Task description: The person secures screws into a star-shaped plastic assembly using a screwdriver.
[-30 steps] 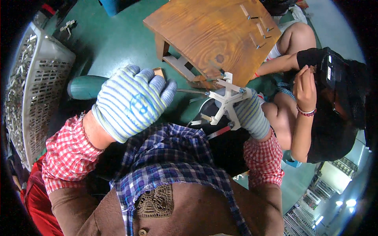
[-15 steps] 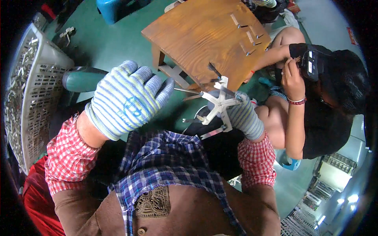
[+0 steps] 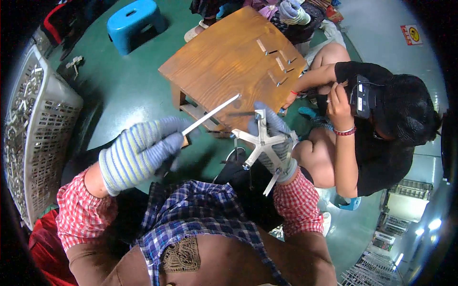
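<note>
My left hand [image 3: 138, 150], in a striped knit glove, is closed around a screwdriver. Its long pale shaft [image 3: 210, 115] slants up and right toward the table; the handle is hidden by the glove. In my right hand [image 3: 276, 136], also gloved, is a white star-shaped bracket [image 3: 262, 139] with several arms, gripped from behind. Small dark and pale pieces hang at the arm ends. The shaft's tip is above and left of the bracket, apart from it. Some fingers of both hands are blurred or hidden.
A low wooden table [image 3: 214, 59] stands ahead, with small strips and bolts [image 3: 280, 64] on it. At left is a white basket [image 3: 57, 107] full of small parts. A blue stool [image 3: 136, 21] stands far left. A co-worker [image 3: 377, 128] crouches at right.
The screwdriver shaft has come away from the bracket and swung upward. My left hand is lower with the wrist turned. The bracket has turned and tipped. The view has shifted, showing more of the stool.
</note>
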A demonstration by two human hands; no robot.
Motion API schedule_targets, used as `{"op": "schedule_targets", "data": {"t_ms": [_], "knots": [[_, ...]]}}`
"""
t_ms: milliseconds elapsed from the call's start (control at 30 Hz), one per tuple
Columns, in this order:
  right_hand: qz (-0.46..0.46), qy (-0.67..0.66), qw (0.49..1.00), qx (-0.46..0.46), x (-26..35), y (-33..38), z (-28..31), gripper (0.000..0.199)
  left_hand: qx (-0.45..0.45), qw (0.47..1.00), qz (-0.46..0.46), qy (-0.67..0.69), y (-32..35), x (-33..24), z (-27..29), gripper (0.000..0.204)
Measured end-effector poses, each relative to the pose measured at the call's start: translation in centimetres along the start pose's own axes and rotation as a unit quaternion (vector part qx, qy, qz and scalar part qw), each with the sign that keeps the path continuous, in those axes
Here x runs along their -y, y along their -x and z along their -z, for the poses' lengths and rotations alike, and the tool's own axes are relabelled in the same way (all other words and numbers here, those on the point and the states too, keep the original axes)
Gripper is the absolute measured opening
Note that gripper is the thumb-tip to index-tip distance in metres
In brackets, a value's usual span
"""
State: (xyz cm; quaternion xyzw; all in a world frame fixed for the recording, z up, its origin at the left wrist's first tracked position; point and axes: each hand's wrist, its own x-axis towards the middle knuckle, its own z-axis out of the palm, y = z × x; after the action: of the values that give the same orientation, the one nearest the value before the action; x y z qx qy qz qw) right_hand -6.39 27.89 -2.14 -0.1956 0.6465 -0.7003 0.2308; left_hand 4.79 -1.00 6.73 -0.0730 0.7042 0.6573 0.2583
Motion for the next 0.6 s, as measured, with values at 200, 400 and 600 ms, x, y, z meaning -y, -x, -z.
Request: {"op": "schedule_targets", "data": {"t_ms": [200, 400, 600], "knots": [[0.066, 0.356, 0.93, -0.065, -0.1, -0.6, 0.5, 0.033, 0.163, 0.962, 0.042, 0.214, 1.2, 0.4, -1.1, 0.04], [0.089, 0.481, 0.871, -0.05, -0.7, -1.2, 2.2, 0.031, 0.161, 0.969, 0.054, 0.182, 1.4, -1.2, -1.8, 0.046], [0.313, 0.551, 0.773, -0.036, 2.4, -2.3, -1.0, 0.036, 0.166, 0.97, 0.041, 0.172, 1.0, 0.5, -1.8, 0.048]]}}
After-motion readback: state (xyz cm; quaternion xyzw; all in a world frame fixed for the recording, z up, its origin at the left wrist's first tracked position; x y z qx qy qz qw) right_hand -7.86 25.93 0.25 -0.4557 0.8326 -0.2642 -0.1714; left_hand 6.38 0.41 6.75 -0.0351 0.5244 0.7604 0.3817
